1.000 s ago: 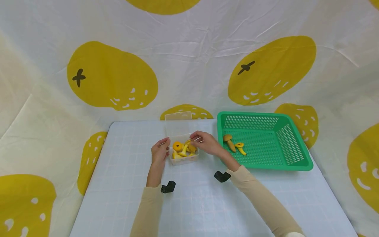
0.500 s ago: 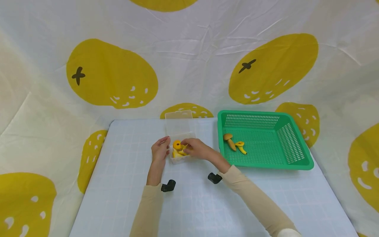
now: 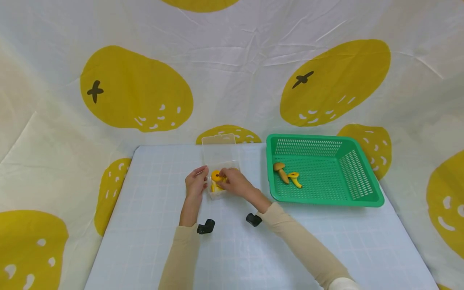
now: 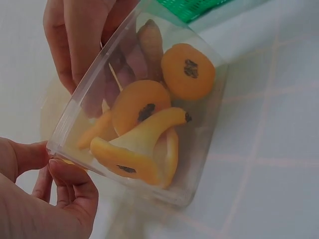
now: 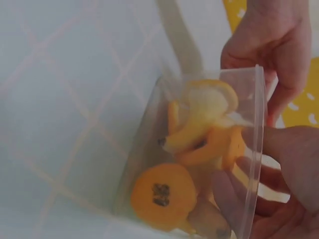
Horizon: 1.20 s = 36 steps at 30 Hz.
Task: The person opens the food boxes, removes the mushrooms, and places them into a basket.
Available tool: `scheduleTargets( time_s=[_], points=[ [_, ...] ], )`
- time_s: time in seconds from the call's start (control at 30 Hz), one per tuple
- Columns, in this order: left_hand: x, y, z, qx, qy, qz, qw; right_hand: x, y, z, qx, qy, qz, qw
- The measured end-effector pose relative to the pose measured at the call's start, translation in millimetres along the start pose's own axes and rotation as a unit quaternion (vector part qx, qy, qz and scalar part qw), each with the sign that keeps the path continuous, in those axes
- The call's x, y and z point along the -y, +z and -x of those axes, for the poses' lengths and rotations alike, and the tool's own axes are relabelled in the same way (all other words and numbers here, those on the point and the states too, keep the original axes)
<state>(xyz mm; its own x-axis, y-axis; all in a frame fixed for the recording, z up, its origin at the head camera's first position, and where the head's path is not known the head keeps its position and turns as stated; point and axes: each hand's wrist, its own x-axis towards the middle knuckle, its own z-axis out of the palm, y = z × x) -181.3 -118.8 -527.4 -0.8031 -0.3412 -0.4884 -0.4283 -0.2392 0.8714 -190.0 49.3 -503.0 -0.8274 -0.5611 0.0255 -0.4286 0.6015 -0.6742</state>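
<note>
Between hands | clear box | left hand pinches rim | right hand fingers curled inside

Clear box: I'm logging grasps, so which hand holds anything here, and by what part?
The left hand pinches the clear box at its left rim corner. The right hand reaches among the yellow mushrooms inside; its hold cannot be told.

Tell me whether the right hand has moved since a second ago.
Yes. The right hand has moved left, away from the green basket, and now reaches into the clear plastic box of toy mushrooms.
</note>
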Motion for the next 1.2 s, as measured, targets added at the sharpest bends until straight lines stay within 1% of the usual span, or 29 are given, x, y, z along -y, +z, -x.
scheduleTargets(
  time_s=[0.1, 0.2, 0.37, 0.6, 0.83, 0.93, 1.0, 1.2],
  points=[
    [0.5, -0.2, 0.0, 0.0, 0.005, 0.003, 1.0, 1.1, 5.4, -1.6, -0.022, 0.016, 0.003, 1.0],
    [0.3, -0.3, 0.9, 0.0, 0.006, 0.004, 1.0, 0.9, 10.0, -2.6, -0.039, 0.024, 0.003, 0.999],
    [0.2, 0.6, 1.0, -0.002, 0.004, 0.001, 1.0, -0.2, 15.3, -4.2, -0.057, 0.034, -0.007, 0.998],
    [1.7, 0.0, -0.9, -0.002, 0.004, -0.002, 1.0, 2.8, 17.3, -5.3, -0.066, 0.035, -0.01, 0.997],
    [2.3, -1.2, -1.8, 0.002, 0.011, 0.006, 0.9999, 0.7, 17.6, -7.2, -0.074, 0.033, -0.019, 0.997],
    [1.8, -1.6, -2.2, 0.004, 0.007, 0.002, 1.0, -0.5, 17.2, -8.3, -0.079, 0.034, -0.038, 0.996],
    [1.8, -1.5, -2.8, 0.003, 0.005, -0.003, 1.0, -0.9, 16.9, -8.8, -0.084, 0.045, -0.061, 0.994],
    [2.3, -0.4, -2.0, 0.001, 0.005, -0.002, 1.0, -0.5, 12.8, -8.1, -0.09, 0.087, -0.148, 0.981]
  ],
)
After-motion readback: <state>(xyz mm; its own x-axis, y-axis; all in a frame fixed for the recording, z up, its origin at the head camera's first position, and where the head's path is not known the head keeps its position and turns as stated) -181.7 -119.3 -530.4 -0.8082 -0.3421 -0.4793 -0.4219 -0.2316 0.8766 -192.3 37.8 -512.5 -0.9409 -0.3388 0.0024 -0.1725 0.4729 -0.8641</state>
